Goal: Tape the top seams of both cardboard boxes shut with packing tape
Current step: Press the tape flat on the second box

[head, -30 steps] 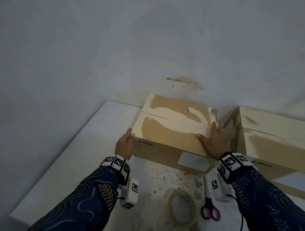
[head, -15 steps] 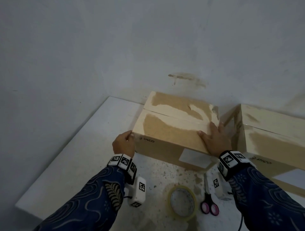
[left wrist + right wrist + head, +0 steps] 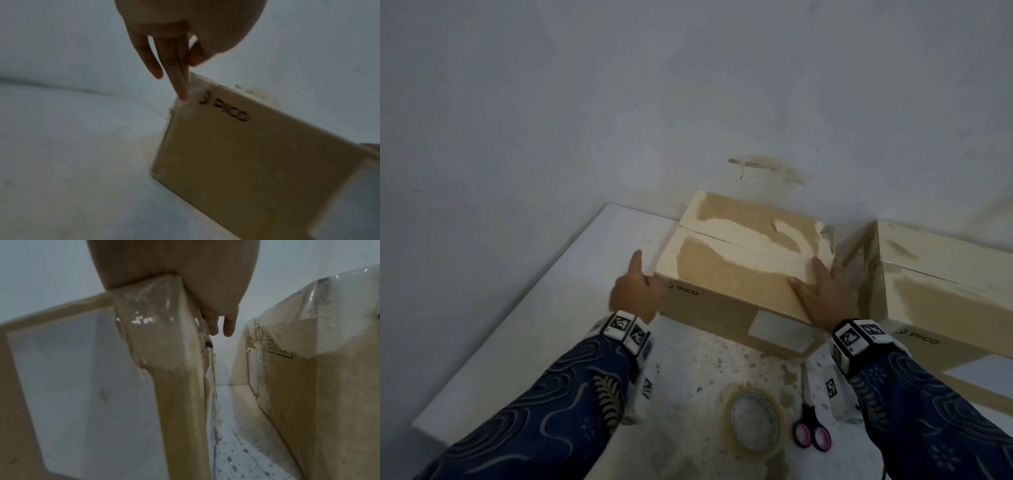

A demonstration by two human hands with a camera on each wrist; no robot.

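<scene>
Since a second ago the left hand (image 3: pixel 631 294) has shifted from cupping the left box (image 3: pixel 736 270) corner to fingers (image 3: pixel 176 81) straight out along its left end, tips touching the corner edge; box and right hand barely moved.

Worktop (image 3: pixel 524 308): white, speckled near the front. Left box sits at the back by the wall, right box (image 3: pixel 941 291) just beside it, narrow gap between. Both tops show the centre seam; I can't tell if tape already covers either one. Old glossy tape wraps the corners.

Right hand (image 3: pixel 822 294): flat on the left box's top right corner, fingers spread, holding nothing, outer fingers hanging over into the gap.

Handling, my read: stiff corrugated, likely light, slides easily on the worktop. Torn top skin is fuzzy, so tape may bond poorly there. Hold at opposite ends or press the flaps flat beside the seam.

Tape roll (image 3: pixel 755 423) and scissors (image 3: pixel 811 435) lie at the front, untouched.
</scene>
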